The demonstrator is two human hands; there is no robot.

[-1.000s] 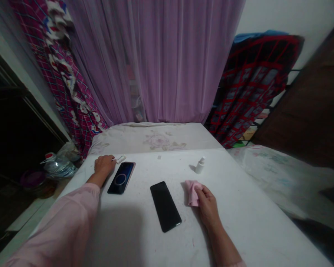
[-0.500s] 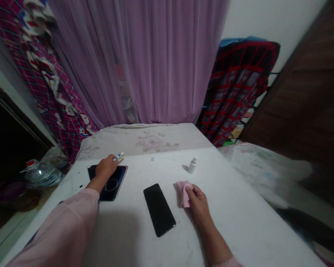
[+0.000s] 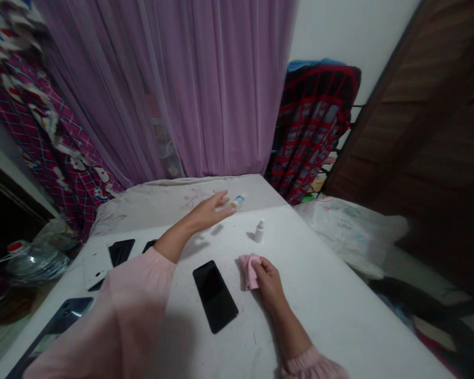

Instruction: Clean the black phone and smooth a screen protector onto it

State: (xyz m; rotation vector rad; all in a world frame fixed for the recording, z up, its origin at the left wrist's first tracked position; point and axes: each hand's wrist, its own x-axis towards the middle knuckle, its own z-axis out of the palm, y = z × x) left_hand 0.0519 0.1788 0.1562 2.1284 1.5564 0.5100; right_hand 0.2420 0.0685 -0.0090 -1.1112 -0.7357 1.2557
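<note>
Black glossy smartphone [image 3: 215, 296] lies face up on our broad white table top [image 3: 332, 295], with other dark phones [image 3: 120, 251] off to its left. Our left arm, in a pale pink sleeve [image 3: 138, 287], stretches out beyond the phone, the left hand [image 3: 209, 211] open, palm down and fingers spread. A small white-and-blue strip [image 3: 237, 201] sits just past the fingertips; we cannot tell whether they touch it. Our right hand [image 3: 269, 287] closes over a crumpled pink cloth [image 3: 248, 271] just right of the phone, while a small white plastic bottle [image 3: 259, 231] stands farther beyond the phone.
</note>
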